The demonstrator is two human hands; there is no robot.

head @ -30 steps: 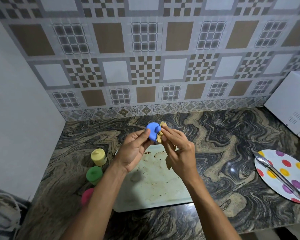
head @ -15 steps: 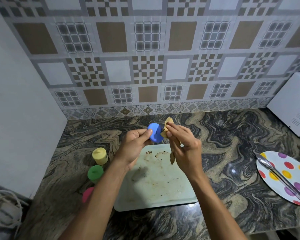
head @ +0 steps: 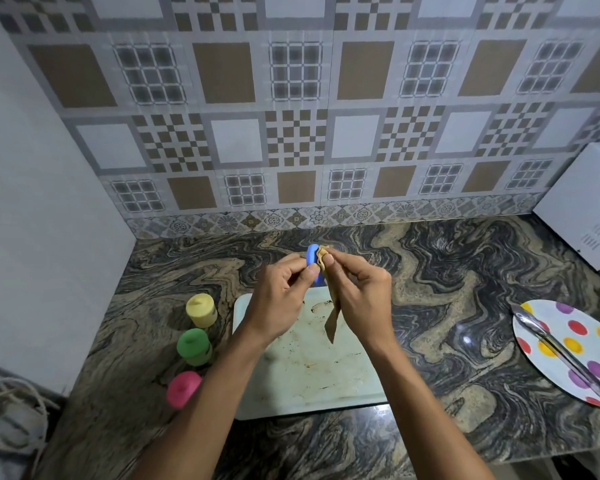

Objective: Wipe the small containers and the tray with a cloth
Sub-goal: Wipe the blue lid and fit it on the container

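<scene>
Blue container (head: 314,263) pinched in my left hand (head: 280,299), above the stained tray (head: 312,372); my right hand (head: 359,299) presses the tan cloth (head: 330,296) against it. Yellow container (head: 201,310), green container (head: 193,346) and pink container (head: 182,389) stand left on the surface (head: 430,306).

A dark swirled-marble worktop (head: 447,282) meets a brown-and-grey patterned tile wall (head: 298,109); a plain white wall (head: 32,202) stands left.
</scene>
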